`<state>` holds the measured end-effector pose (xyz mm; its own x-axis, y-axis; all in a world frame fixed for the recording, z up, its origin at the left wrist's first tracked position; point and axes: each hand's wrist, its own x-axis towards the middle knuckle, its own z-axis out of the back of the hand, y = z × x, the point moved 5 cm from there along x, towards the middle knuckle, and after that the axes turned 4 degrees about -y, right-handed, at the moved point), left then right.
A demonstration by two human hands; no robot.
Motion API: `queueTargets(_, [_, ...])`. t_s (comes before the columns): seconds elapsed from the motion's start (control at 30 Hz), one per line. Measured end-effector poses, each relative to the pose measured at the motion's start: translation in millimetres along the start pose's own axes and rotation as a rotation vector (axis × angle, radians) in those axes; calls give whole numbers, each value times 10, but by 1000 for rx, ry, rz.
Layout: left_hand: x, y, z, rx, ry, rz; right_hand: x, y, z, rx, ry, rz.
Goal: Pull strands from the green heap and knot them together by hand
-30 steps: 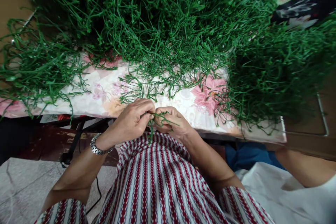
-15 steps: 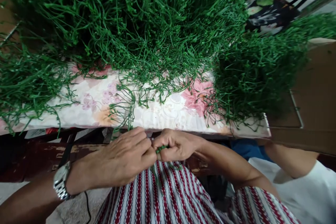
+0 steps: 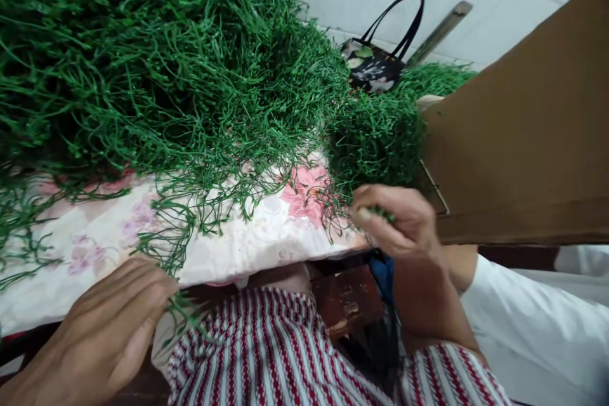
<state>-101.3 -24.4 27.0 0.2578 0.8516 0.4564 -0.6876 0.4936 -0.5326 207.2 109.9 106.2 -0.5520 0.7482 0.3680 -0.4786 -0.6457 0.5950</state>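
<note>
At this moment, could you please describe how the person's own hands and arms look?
The left hand and right hand are bare, without gloves. The right sleeve, striped dark red and white, leaves the right forearm bare. I cannot make out the left sleeve.

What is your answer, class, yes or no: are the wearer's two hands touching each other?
No, the left hand and the right hand are apart, with floral cloth and striped shirt showing in the gap between them.

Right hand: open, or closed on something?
Closed: the right hand is curled into a loose fist, with bits of green stems showing between thumb and fingers.
</note>
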Motion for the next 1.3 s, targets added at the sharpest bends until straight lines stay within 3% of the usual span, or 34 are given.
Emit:
queueTargets(0.1, [-59,89,-19,-3,-49,231,7,-266,679,-722,-498,-71])
queueTargets(0.17, [-86,121,-29,-32,-65,359,31,-581,918,-937,-521,-168])
queueTargets(0.27, [-86,141,-56,-70,-41,498,38,-1107,1069,-769,-401,-268])
queueTargets(0.33, [-63,136,-76,-101,-36,569,-7,-1302,1104,-608,-428,-279])
queueTargets(0.47, [10,142,-113,-334,-206,776,-118,-1243,1070,-432,-649,-231])
queueTargets(0.53, [73,146,-191,-516,-252,853,-127,-1038,948,-454,-739,-176])
queueTargets(0.6, [169,139,-244,-664,-311,818,-103,-742,728,-513,-816,-79])
queueTargets(0.67, [251,139,-283,-731,-319,775,-34,-433,384,-483,-766,11])
queueTargets(0.83, [340,93,-271,-711,-312,732,196,262,-834,227,-52,199])
queueTargets(0.97, [334,19,-254,-656,-271,716,298,538,-1456,516,180,187])
queueTargets(1.1, [293,8,-270,-658,-298,713,323,569,-1706,650,247,136])
queueTargets(1.3, [219,-13,-303,-518,-432,657,234,506,-1771,652,182,96])
